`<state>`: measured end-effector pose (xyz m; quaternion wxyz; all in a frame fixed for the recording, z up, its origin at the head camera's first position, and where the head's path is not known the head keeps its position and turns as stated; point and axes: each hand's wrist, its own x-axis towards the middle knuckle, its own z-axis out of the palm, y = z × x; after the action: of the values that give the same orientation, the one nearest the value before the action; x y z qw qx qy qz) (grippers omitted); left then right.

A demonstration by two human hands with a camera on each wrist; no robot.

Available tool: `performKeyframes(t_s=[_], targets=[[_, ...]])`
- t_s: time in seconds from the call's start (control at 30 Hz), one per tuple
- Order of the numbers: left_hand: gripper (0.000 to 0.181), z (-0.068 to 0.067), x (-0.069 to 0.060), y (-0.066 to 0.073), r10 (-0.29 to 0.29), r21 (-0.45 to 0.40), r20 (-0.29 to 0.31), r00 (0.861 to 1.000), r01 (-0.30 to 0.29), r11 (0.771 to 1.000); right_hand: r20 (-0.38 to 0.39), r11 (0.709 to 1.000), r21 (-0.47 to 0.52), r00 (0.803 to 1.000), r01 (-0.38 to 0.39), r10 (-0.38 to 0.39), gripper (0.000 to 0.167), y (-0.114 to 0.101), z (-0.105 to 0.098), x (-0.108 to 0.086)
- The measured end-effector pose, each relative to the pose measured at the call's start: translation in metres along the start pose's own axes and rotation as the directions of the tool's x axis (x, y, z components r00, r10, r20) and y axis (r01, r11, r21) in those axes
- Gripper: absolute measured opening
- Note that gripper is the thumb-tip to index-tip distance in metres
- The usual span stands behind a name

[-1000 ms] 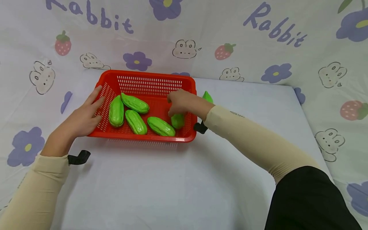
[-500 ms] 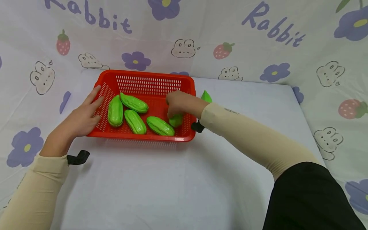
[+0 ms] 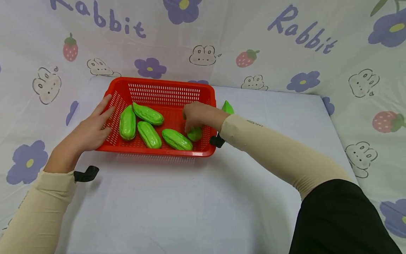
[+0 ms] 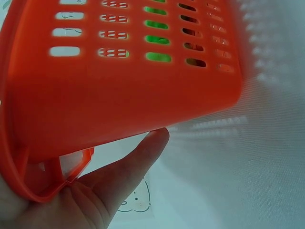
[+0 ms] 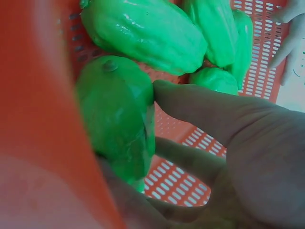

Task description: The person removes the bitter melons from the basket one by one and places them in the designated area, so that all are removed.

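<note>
Left hand (image 3: 90,132) on basket's (image 3: 142,151) left end: fingers straight, touching the outside, not wrapped. Four gourds (image 3: 128,123) lie left to mid-basket. Fifth gourd (image 3: 195,134) sits at the right end, directly under right hand (image 3: 198,114), which grips it, thumb one side, fingers the other; left is well apart. Long axis looks roughly near-to-far, foreshortened, nub end nearer. Head view hides most of it. Beyond the basket's right end, green tip (image 3: 227,107) shows; rest is hidden, can't identify.
</note>
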<state>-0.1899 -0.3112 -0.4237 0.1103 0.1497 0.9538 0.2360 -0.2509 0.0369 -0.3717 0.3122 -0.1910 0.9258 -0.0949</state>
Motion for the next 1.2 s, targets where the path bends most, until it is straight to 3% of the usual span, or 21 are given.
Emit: performKeyframes(t_s=[0.53, 0.87, 1.2], targets=[[0.073, 0.0, -0.001, 0.001, 0.001, 0.001, 0.002, 1.0, -0.001, 1.0, -0.016, 0.996, 0.083, 1.0, -0.012, 0.013, 0.055, 0.003, -0.004, -0.004], [0.073, -0.001, -0.001, 0.0, -0.002, 0.001, -0.002, 1.0, 0.002, 1.0, -0.067, 0.998, 0.067, 0.998, 0.008, -0.003, 0.059, 0.005, -0.005, -0.002], [0.073, 0.0, 0.001, 0.0, -0.015, 0.014, 0.003, 1.0, 0.015, 1.0, -0.1, 0.996, 0.09, 0.995, 0.013, -0.004, 0.06, 0.004, -0.015, -0.015]])
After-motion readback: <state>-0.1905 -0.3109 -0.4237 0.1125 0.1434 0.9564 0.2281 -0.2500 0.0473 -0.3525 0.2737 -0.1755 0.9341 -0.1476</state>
